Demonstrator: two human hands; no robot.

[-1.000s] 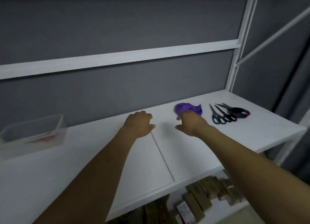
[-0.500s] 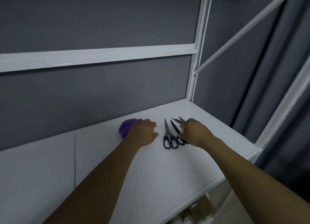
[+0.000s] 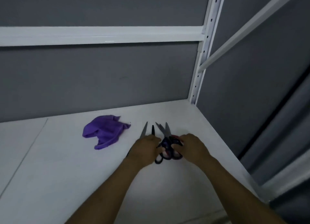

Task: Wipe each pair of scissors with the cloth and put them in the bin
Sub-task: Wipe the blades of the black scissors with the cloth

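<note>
Shelf (image 3: 58,181): white, grey wall (image 3: 100,82) behind.
Grip: left hand (image 3: 145,150) and right hand (image 3: 192,146) both clamped on handles of bunched scissors (image 3: 165,145).
Cloth (image 3: 105,131): purple, at ten o'clock from hands, untouched.
Risk: tangled loops may drag a second pair; it could drop.
Bin: unseen.

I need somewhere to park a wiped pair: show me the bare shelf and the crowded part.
Bare shelf: left of the purple cloth, and between the cloth and the near edge. Crowded: the scissors, bunched with the left hand and right hand on their handles, near the right edge.
</note>
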